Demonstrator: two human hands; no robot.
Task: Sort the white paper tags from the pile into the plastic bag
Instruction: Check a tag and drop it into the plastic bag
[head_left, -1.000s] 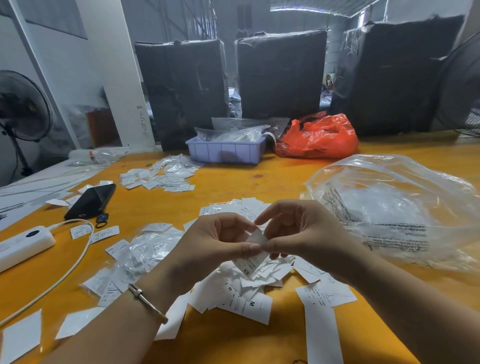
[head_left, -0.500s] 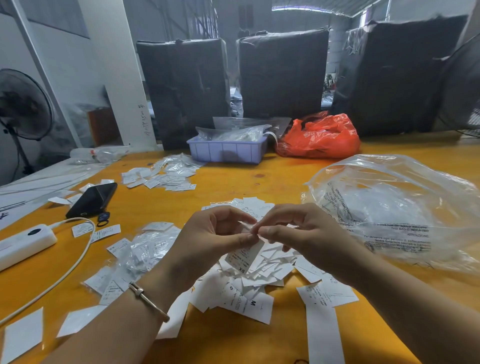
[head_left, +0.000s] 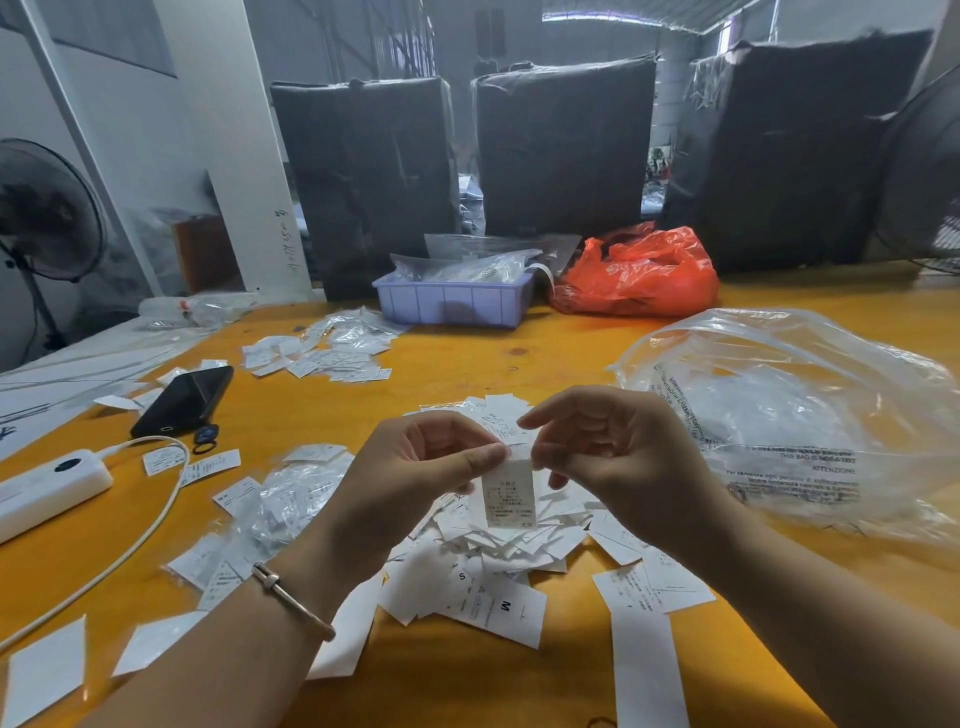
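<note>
Nearest the camera, on the yellow wooden table (head_left: 571, 691), a loose pile of small white printed paper tags (head_left: 498, 566) is spread, with longer blank strips lying at its near edge; a good many tags are therefore judged to be left for sorting. Just above the pile, a single white paper tag (head_left: 510, 493) is held hanging upright, its top edge pinched between the curled thumb and forefinger of the left hand (head_left: 415, 473). The right hand (head_left: 618, 457) is held just beside it, fingers curled, the tips touching or nearly touching the tag's top right corner; whether a grip is had there cannot be told. Further right and a little farther off, the large clear crumpled plastic bag (head_left: 789, 415) is laid on the table, well apart from the held tag; pale contents are dimly seen through it, so some sorting is judged done, though how much cannot be told.
</note>
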